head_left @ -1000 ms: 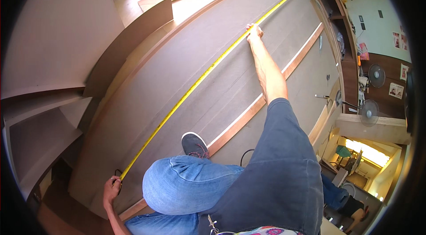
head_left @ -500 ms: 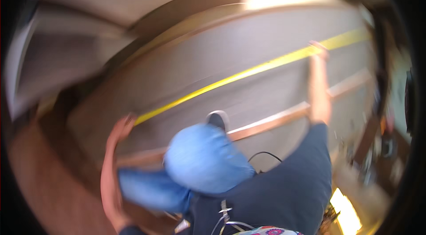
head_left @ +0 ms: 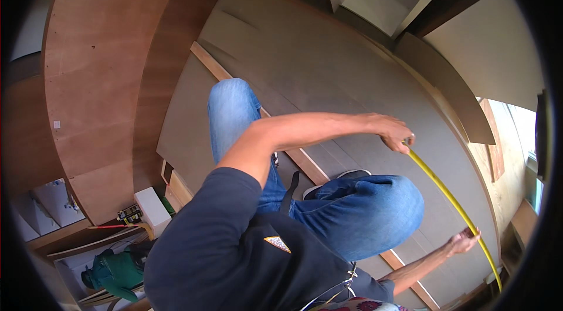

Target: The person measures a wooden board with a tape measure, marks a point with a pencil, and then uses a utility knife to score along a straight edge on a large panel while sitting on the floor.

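Note:
A yellow tape measure blade (head_left: 443,189) runs in a curve between my hands at the right. My left arm reaches across in front of me, and my left hand (head_left: 394,132) pinches the blade's far end. Nearer and further right, my right hand (head_left: 464,242) is closed around the same blade, which carries on past it to the lower right. Its case does not show. Beneath both hands lies a large grey-brown sheet panel (head_left: 352,100), and I crouch on it with knees bent.
A wooden strip (head_left: 305,164) lies along the panel, partly under my legs. Curved plywood (head_left: 111,76) stands at the left. White cabinet parts (head_left: 381,9) are at the far side. A green power tool (head_left: 117,273) sits in a box at the lower left.
The view has swung round to the right. My hands were wide apart with the blade stretched straight; now they are closer together and the blade bows. Both hands still hold it.

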A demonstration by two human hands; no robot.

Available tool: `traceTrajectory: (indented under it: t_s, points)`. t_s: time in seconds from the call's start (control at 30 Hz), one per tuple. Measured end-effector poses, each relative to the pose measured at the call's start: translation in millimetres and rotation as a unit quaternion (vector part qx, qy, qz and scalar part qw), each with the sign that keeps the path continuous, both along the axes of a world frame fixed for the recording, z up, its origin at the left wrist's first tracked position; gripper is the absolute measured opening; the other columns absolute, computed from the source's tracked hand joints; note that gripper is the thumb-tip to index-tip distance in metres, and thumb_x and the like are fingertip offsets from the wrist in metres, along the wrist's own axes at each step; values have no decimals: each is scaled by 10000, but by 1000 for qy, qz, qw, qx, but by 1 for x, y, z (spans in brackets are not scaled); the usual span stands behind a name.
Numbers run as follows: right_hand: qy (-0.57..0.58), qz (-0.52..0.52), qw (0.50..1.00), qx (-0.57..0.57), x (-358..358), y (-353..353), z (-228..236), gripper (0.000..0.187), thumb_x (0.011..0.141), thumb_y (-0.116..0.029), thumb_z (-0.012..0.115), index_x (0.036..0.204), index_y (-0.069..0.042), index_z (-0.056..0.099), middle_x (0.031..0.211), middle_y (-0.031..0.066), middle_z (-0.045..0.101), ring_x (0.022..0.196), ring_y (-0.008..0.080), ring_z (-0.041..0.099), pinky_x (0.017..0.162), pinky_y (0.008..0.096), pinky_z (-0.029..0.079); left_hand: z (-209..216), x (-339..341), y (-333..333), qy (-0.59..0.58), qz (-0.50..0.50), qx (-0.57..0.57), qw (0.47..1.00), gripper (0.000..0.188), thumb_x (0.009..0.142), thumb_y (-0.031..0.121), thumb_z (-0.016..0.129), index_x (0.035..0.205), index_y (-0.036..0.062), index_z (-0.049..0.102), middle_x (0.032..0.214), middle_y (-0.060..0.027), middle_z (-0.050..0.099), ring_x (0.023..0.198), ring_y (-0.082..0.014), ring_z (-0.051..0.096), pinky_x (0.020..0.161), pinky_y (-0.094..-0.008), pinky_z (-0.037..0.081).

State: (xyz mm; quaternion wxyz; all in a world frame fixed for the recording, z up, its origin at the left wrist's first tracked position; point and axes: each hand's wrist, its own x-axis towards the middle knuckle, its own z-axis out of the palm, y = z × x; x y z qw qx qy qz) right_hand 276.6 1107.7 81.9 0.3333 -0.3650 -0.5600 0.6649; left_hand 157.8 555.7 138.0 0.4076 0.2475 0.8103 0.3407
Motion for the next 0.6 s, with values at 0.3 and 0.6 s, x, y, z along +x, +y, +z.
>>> traceTrajectory:
  t_s: [0.3,0.6]
  points:
    - [-90,199,969,-119,0,-299,37,272,1000,-288,620,1196,-100,611,935,62,670,800,148,645,739,293,536,32,2,3,31,0,77,997,587,902,484,579,1281,37,606,951,-256,712,958,-422,682,867,-483,530]
    - [-168,305,927,-139,-11,-405,54,467,1002,-470,551,1269,-87,573,1067,113,667,983,211,662,859,366,535,48,25,-91,0,59,36,998,625,932,484,576,1365,37,521,970,-295,691,953,-444,674,856,-488,515]
